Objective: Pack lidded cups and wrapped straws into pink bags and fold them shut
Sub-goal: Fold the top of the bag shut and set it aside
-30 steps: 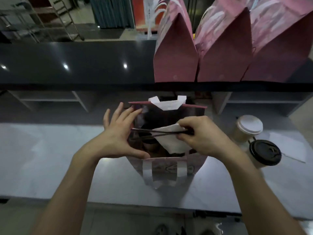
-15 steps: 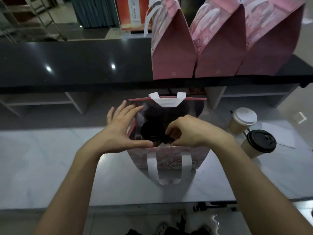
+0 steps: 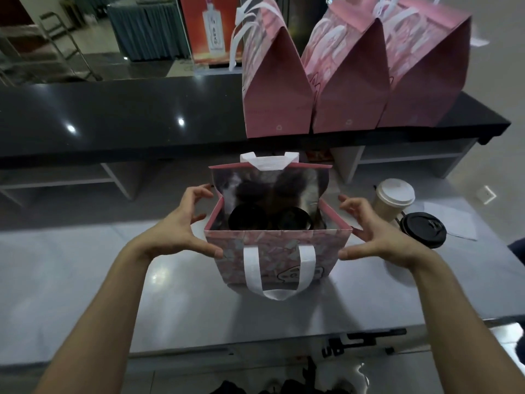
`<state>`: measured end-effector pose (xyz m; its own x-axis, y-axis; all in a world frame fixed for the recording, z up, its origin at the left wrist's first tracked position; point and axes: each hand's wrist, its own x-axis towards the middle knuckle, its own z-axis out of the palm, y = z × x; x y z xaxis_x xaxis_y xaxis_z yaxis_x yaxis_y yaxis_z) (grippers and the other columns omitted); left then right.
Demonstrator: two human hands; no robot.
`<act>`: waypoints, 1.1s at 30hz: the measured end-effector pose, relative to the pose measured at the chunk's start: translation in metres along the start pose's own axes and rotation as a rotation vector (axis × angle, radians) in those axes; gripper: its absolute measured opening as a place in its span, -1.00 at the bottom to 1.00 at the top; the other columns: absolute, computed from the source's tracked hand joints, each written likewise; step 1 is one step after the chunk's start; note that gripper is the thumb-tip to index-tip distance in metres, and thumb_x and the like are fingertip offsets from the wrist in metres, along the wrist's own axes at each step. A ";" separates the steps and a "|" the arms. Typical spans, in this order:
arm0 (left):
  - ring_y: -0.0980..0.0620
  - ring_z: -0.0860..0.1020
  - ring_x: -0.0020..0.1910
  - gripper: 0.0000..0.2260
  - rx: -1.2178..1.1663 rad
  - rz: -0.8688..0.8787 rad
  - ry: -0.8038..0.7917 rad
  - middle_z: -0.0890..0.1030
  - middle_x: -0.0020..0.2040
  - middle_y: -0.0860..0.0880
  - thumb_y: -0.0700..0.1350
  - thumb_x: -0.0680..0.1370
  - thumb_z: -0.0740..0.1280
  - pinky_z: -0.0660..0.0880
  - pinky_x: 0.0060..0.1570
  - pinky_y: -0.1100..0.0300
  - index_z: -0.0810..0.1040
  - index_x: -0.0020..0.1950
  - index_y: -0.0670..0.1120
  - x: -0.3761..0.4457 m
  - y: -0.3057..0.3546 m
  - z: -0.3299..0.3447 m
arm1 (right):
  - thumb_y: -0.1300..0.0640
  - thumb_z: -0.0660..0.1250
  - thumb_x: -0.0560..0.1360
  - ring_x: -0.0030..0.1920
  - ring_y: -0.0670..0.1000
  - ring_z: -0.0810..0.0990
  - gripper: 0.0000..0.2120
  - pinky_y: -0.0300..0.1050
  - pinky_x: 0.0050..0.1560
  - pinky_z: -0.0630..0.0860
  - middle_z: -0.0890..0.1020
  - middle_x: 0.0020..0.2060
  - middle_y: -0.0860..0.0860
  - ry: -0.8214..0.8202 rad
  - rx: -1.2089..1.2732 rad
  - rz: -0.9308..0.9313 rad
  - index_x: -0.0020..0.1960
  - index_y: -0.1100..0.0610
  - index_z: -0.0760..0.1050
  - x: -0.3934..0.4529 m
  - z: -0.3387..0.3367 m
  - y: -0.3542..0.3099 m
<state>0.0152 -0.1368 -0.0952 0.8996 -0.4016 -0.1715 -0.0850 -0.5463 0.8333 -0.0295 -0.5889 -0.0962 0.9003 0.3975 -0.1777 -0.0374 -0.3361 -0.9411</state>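
So both hands, left hand (image 3: 181, 234) and right hand (image 3: 375, 234), flank the open pink bag (image 3: 272, 251), fingers spread, thumbs touching its near corners (two black-lidded cups (image 3: 268, 220) inside).

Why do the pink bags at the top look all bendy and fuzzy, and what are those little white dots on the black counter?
In the head view, the wide lens bends the edges, so the three folded bags lean outward, and the rightmost looks smeared by blur. The white dots are lights mirrored in the glossy black counter. The open bag in the middle is sharper, though dark inside.
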 end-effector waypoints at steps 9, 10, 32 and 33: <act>-0.01 0.32 0.62 -0.33 -0.112 0.056 -0.081 0.19 0.63 0.31 0.10 0.21 0.73 0.60 0.40 -0.04 0.57 0.26 0.12 0.032 0.016 -0.013 | -0.23 0.79 0.13 0.69 0.10 0.19 -0.25 0.34 0.59 0.35 0.08 0.65 -0.41 -0.080 -0.051 -0.067 0.18 -0.12 0.49 0.067 -0.020 -0.015; -0.02 0.34 0.60 -0.35 -0.115 0.055 -0.058 0.24 0.60 0.27 0.09 0.21 0.73 0.61 0.38 -0.03 0.59 0.24 0.11 0.034 0.016 -0.013 | -0.25 0.79 0.11 0.65 0.11 0.28 -0.26 0.34 0.58 0.35 0.19 0.63 -0.34 -0.054 -0.039 -0.070 0.14 -0.14 0.50 0.070 -0.021 -0.016; 0.06 0.66 0.28 -0.66 -0.128 0.191 0.353 0.70 0.21 0.12 -0.15 0.58 0.57 0.69 0.24 -0.08 0.55 0.25 0.13 0.046 0.001 0.014 | 0.20 0.47 0.63 0.36 0.00 0.61 -0.51 0.05 0.34 0.58 0.66 0.23 -0.15 0.314 -0.319 -0.207 0.33 -0.29 0.38 0.066 0.002 -0.017; 0.04 0.67 0.28 -0.65 -0.172 0.183 0.357 0.71 0.21 0.11 -0.17 0.59 0.56 0.70 0.22 -0.09 0.52 0.25 0.10 0.046 0.000 0.017 | 0.19 0.45 0.64 0.35 0.02 0.62 -0.52 0.05 0.32 0.58 0.65 0.24 -0.14 0.333 -0.314 -0.224 0.31 -0.28 0.34 0.065 0.004 -0.015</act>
<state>0.0492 -0.1675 -0.1120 0.9705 -0.1848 0.1546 -0.2117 -0.3474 0.9135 0.0284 -0.5547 -0.0947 0.9626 0.2128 0.1680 0.2586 -0.5346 -0.8046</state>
